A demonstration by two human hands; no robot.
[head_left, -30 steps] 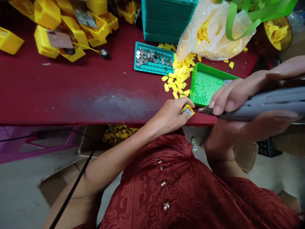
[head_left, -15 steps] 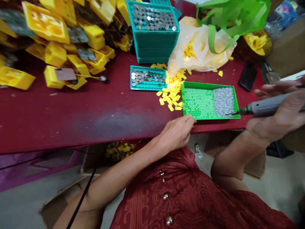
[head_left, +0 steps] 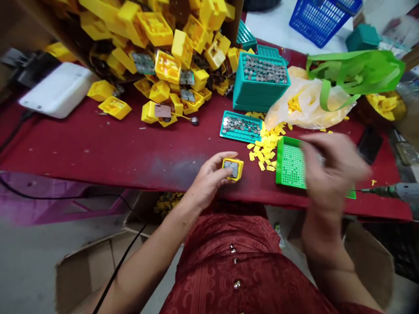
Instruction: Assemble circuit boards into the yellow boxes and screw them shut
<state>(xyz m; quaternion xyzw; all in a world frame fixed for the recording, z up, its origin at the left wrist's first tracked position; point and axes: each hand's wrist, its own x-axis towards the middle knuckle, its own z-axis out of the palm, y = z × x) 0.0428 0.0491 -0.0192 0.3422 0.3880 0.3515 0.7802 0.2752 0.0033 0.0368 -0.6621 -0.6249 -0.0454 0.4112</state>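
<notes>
My left hand (head_left: pixel 212 176) is closed around a small yellow plastic case (head_left: pixel 240 171), thumb lying over the grey plate (head_left: pixel 231 167) set in its open face. It is held just above the front part of the table. My right hand (head_left: pixel 334 161), smeared by motion, is over the green perforated tray (head_left: pixel 291 168) and covers most of its right part. Whether its fingers hold anything does not show. An electric screwdriver (head_left: pixel 402 192) lies at the right edge of the view, its bit pointing left towards the tray, apart from my hand.
Loose yellow tabs (head_left: pixel 266 148) lie between the green tray and a teal tray of coin cells (head_left: pixel 240 126). Behind stand stacked teal trays (head_left: pixel 258 93) and a plastic bag (head_left: pixel 307 104). A heap of yellow cases (head_left: pixel 157 30) and a white box (head_left: pixel 59 89) occupy the left.
My right hand has let go of the electric screwdriver and moved left over the green tray. My left hand has left the tray's edge, and the yellow case now shows in it. The view has shifted left.
</notes>
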